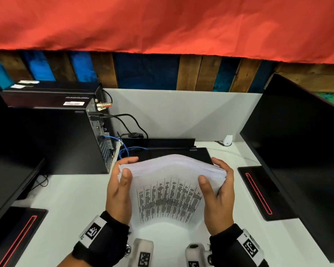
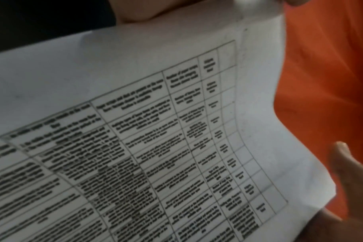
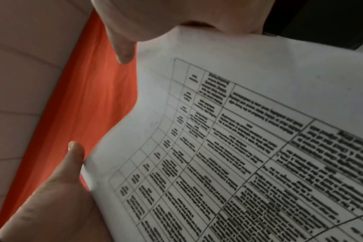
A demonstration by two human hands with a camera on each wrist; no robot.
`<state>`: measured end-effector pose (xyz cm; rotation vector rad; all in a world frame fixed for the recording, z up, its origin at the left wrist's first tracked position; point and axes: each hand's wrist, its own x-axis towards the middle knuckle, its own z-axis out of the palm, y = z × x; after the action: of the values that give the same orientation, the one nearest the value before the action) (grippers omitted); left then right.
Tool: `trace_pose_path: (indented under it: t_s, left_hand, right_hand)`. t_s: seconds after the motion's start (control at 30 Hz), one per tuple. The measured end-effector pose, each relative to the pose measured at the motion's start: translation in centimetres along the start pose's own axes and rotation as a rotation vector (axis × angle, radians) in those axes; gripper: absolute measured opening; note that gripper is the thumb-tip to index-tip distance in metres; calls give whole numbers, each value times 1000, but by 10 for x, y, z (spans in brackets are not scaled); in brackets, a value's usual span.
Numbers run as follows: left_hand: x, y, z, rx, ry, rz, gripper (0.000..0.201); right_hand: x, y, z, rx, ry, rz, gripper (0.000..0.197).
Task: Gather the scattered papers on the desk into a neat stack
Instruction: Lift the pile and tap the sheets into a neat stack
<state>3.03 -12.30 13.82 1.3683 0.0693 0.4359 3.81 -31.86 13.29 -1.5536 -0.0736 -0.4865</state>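
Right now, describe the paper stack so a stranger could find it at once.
Start at the white desk between two black monitors. Above its middle, the left hand and right hand grip the paper stack by its sides. It alone is white, bowed upward, showing a printed table.

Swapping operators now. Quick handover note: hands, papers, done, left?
Left hand: grips the left edge of the paper stack, thumb on the near face.
Right hand: grips the right edge the same way.
Stack: held on edge over the desk, printed table facing the person, top edge bowed upward, in front of the black laptop.
Done: papers are gathered into one bundle; no loose sheets in view.
Left: square the edges and lay the stack flat on the desk.
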Motion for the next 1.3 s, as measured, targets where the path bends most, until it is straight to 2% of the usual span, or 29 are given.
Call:
trace_pose_path:
  t_s: [0.1, 0.23, 0.33, 0.4, 0.47, 0.53, 0.63, 0.73, 0.83, 0.93, 1.03, 1.1, 1.17, 1.3]
  left_hand:
    - [3, 1, 2, 6, 12, 39, 82]
    - [6, 7, 14, 11, -13, 46, 80]
    - [15, 10, 20, 36, 97, 44, 58]
    - [25, 12, 22, 77, 172, 19, 37]
    - [32, 14, 24, 136, 203, 18, 18]
    - [38, 15, 25, 159, 207, 11, 10]
    - [41, 14, 22, 115, 189, -32, 16]
    - [36, 3, 15, 51, 111, -48, 43]
    - [26, -10, 4, -18, -5, -89, 79]
    - [22, -22, 0, -54, -86, -141, 95]
    - [25, -27, -3, -76, -105, -171, 93]
    - [28, -29, -6, -80, -126, -194, 97]
    - [30, -31, -7, -60, -188, -239, 100]
    - [33, -36, -14, -32, -220, -326, 97]
  right_hand:
    - [4, -3, 0, 22, 32, -42, 65]
    - [4, -6, 8, -51, -20, -104, 78]
    - [8, -7, 9, -220, -44, -202, 62]
    - [11, -4, 8, -317, -64, -187, 47]
    - [12, -1, 6, -365, -61, -172, 42]
    - [13, 1, 6, -372, -49, -181, 40]
    - [15, 1, 6, -336, -97, -153, 46]
    - [18, 3, 0, -219, -94, -143, 63]
    - [21, 13, -4, -23, -82, 31, 89]
    - [20, 21, -4, 103, -181, 211, 102]
    - [23, 25, -6, 139, -158, 264, 97]
    - [26, 27, -8, 154, -164, 315, 79]
    - [28, 28, -9, 133, -246, 362, 58]
    - [32, 35, -12, 76, -248, 408, 55]
